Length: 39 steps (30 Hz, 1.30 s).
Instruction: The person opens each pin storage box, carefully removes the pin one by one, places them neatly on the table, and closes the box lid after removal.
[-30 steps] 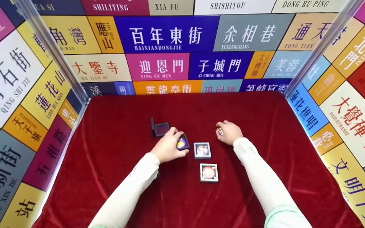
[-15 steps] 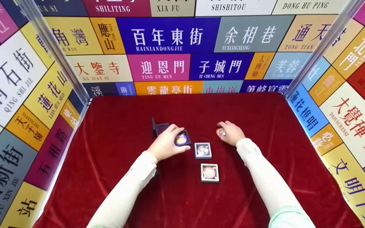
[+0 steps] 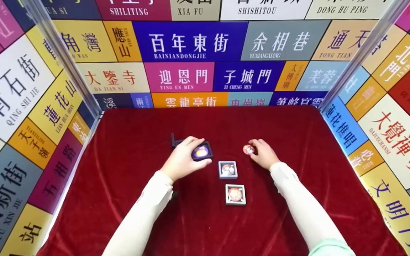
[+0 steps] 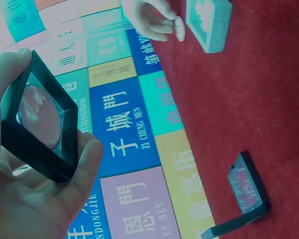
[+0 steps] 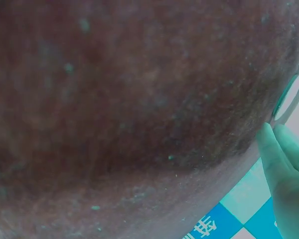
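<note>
My left hand (image 3: 180, 161) grips a dark square display frame (image 4: 66, 167) by its sides, thumb and fingers on opposite edges. Inside it sits a round badge (image 3: 201, 152), purple and yellow in the head view. To the right, my right hand (image 3: 264, 155) pinches a small round badge (image 3: 248, 149) with reddish artwork by its edge, low over the cloth. Between the hands and nearer me lie two pale square frames, one greyish blue (image 3: 228, 177) and one mint green (image 3: 235, 203), each with a round badge inside.
A hinged dark case (image 4: 256, 199) lies opened behind my left hand, mostly covered by it in the head view. Dark red velvet (image 3: 137, 227) covers the table. Sign-printed panels (image 3: 190, 41) rise at the back and both sides, with clear posts (image 3: 359, 53) in the corners.
The dark frame in my left hand has tilted and moved slightly left and away from me. My right hand has shifted a little right and turned, showing more of its badge.
</note>
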{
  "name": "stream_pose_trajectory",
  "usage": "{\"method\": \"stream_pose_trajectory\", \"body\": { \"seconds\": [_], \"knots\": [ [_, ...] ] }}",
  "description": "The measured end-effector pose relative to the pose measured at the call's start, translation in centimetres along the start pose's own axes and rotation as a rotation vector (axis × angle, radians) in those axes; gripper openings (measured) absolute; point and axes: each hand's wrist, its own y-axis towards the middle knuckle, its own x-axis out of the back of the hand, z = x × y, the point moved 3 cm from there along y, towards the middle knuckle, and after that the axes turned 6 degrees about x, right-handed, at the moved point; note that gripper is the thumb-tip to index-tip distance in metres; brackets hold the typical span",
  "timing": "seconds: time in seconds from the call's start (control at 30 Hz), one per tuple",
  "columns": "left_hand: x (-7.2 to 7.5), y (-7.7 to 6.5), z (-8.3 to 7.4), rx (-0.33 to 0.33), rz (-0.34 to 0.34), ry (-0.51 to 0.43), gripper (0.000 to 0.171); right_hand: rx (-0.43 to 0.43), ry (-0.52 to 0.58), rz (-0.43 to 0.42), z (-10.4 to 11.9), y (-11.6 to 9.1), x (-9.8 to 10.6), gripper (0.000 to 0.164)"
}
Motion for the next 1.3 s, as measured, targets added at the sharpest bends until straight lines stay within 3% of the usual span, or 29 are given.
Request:
{"method": "stream_pose_trajectory", "body": {
  "seconds": [0.17,0.47,0.77,0.8,0.87,1.0,1.07,1.17,1.3],
  "knots": [
    [0.8,-0.4,-0.5,0.002,-0.031,-0.039,0.069,-0.061,0.073,-0.055,0.6,-0.2,0.5,0.044],
    [2.4,-0.4,-1.4,-0.021,-0.084,-0.046,0.068,-0.176,0.303,-0.163,1.8,-0.4,1.3,0.039],
    [2.9,-0.6,-1.7,-0.005,-0.116,-0.081,0.069,-0.268,0.440,-0.247,2.0,-1.5,2.3,0.034],
    [2.9,-0.6,-1.7,-0.006,-0.122,-0.084,0.068,-0.286,0.503,-0.270,2.2,-1.5,2.5,0.034],
    [2.9,-0.6,-1.9,-0.012,-0.127,-0.092,0.067,-0.333,0.747,-0.323,3.1,-1.5,3.1,0.034],
    [2.9,-0.6,-2.3,-0.024,-0.137,-0.112,0.066,-0.387,1.516,-0.453,6.5,-1.1,4.5,0.031],
    [2.8,-0.6,-2.5,-0.029,-0.139,-0.118,0.067,-0.379,1.806,-0.458,8.5,-0.9,5.2,0.029],
    [2.9,-0.6,-2.9,-0.035,-0.145,-0.110,0.068,-0.318,2.027,-0.383,11.6,-0.8,5.9,0.030],
    [3.1,-0.8,-3.3,-0.035,-0.162,-0.100,0.069,-0.223,2.154,-0.272,15.2,-0.9,6.6,0.029]
  ]
}}
